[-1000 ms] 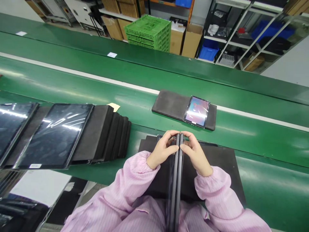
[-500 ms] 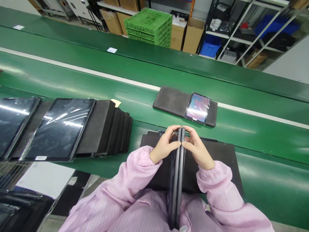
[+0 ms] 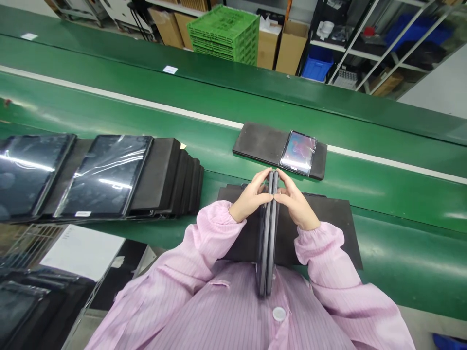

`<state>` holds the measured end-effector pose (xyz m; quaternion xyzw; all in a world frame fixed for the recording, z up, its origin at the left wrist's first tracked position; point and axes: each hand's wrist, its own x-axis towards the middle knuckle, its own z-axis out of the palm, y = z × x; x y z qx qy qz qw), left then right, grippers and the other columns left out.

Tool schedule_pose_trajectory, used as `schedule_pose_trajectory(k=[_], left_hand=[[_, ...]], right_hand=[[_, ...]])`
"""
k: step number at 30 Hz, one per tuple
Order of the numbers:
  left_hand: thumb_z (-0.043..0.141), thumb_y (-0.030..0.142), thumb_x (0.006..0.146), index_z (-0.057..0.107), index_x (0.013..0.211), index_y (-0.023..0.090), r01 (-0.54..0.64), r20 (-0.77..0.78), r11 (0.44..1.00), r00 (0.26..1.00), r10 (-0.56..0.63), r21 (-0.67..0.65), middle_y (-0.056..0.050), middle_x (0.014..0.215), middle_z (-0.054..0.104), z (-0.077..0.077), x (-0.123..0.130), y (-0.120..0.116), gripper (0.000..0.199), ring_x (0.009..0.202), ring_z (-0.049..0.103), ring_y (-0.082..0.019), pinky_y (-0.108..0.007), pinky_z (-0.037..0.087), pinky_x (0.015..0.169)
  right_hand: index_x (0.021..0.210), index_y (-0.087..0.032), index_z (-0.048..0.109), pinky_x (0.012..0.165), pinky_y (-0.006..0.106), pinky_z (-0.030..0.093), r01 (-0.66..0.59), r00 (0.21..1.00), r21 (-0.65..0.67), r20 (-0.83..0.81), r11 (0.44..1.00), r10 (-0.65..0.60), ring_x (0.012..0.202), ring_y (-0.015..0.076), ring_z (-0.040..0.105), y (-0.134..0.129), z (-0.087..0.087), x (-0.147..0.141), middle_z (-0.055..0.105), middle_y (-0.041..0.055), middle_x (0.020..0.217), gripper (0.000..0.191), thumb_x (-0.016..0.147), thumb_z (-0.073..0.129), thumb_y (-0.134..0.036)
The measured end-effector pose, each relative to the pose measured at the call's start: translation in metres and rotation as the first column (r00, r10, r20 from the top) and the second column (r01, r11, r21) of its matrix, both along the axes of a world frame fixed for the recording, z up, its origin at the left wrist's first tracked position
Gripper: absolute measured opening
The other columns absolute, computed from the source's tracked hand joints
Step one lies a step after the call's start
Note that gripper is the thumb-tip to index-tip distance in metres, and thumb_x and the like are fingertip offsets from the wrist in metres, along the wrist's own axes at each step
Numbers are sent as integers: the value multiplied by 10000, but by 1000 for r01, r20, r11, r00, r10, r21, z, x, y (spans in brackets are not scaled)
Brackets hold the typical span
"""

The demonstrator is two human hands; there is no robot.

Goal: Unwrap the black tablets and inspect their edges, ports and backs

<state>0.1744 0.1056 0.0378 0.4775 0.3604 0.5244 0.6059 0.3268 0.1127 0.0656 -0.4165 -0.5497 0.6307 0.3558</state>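
Two dark, thin tablets stand on edge side by side in front of my chest, their long edges facing up at me. My left hand point(image 3: 251, 198) is closed on the far end of the left tablet point(image 3: 266, 238). On the other side, my right hand point(image 3: 298, 203) grips the far end of the right tablet point(image 3: 272, 238). Thumbs and fingertips of both hands nearly meet over the edges. The tablets' faces are mostly hidden. Under them lies a flat black foam pad point(image 3: 317, 228) on the green bench.
Beyond my hands, a tablet with a lit screen point(image 3: 298, 153) lies on a black foam block point(image 3: 259, 143). At left, film-covered tablets point(image 3: 105, 175) rest on overlapping black foam blocks point(image 3: 155, 170). A white sheet point(image 3: 82, 253) lies lower left. Green crates point(image 3: 224, 31) stand behind the bench.
The view has tilted, so the bench and my hands sit higher in the picture. The tablets' near ends have drawn up from the bottom edge. Both hands keep their grip.
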Motion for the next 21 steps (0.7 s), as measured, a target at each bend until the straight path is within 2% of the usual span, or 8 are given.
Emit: schedule_pose_trajectory(k=[4, 7, 10, 13, 16, 18, 19, 21], left_hand=[[624, 227, 673, 402, 1334, 221, 16, -2, 1000, 1000, -16, 9, -78, 1444, 320, -3, -1, 5, 698, 1354, 249, -298, -435, 285, 1086], [602, 245, 711, 369, 1361, 195, -35, -46, 998, 998, 37, 52, -86, 1469, 301, -3, 2, -1, 693, 1365, 236, -289, -423, 250, 1110], [500, 345, 839, 323, 1393, 206, -154, -184, 977, 966, 180, 148, -80, 1496, 266, -14, 11, -31, 598, 1382, 201, -262, -427, 144, 1147], [305, 445, 922, 251, 1425, 257, -197, -215, 946, 943, 255, 259, -58, 1511, 238, -39, 24, -77, 540, 1391, 180, -242, -430, 105, 1155], [230, 426, 942, 188, 1440, 285, -242, -216, 903, 919, 331, 354, -35, 1532, 174, -59, 33, -109, 520, 1398, 160, -228, -411, 145, 1152], [241, 376, 947, 186, 1441, 278, -271, -230, 851, 886, 403, 450, -32, 1536, 158, -55, 36, -112, 506, 1400, 148, -233, -424, 146, 1151], [241, 348, 949, 195, 1439, 273, -284, -224, 817, 870, 440, 502, -32, 1535, 163, -46, 37, -108, 498, 1400, 146, -237, -435, 139, 1152], [239, 324, 951, 242, 1427, 267, -295, -177, 748, 860, 479, 594, -27, 1526, 197, -17, 38, -94, 480, 1398, 150, -243, -452, 129, 1153]], right_hand=[[1356, -271, 363, 677, 287, 495, 47, 999, 6, -14, 999, -47, 726, 127, 534, 2, 0, -4, 492, 28, 1251, 696, 701, 595, -248], [1371, -262, 339, 757, 323, 496, 79, 996, 79, 40, 994, -82, 851, 164, 569, -2, -1, -6, 438, 45, 1335, 673, 734, 560, -248], [1417, -262, 243, 911, 381, 446, 124, 983, 293, 92, 948, -157, 1067, 212, 526, -26, -12, -7, 340, 72, 1428, 665, 814, 520, -305], [1435, -290, 196, 1030, 465, 347, 134, 972, 505, 99, 853, -212, 1254, 251, 392, -66, -37, -9, 276, 68, 1472, 588, 897, 424, -353], [1429, -308, 219, 1083, 536, 247, 210, 956, 566, 52, 797, -289, 1341, 257, 271, -98, -60, -15, 267, 39, 1480, 481, 952, 250, -359], [1433, -317, 197, 1095, 555, 211, 279, 934, 582, 21, 764, -357, 1354, 255, 244, -103, -61, -20, 238, 21, 1493, 476, 959, 217, -340], [1434, -328, 187, 1102, 557, 192, 301, 925, 600, 5, 742, -379, 1362, 254, 224, -101, -55, -22, 212, 6, 1504, 478, 959, 230, -329], [1428, -349, 200, 1121, 548, 142, 344, 915, 645, -68, 682, -398, 1379, 247, 174, -89, -32, -26, 177, -29, 1516, 478, 956, 267, -317]])
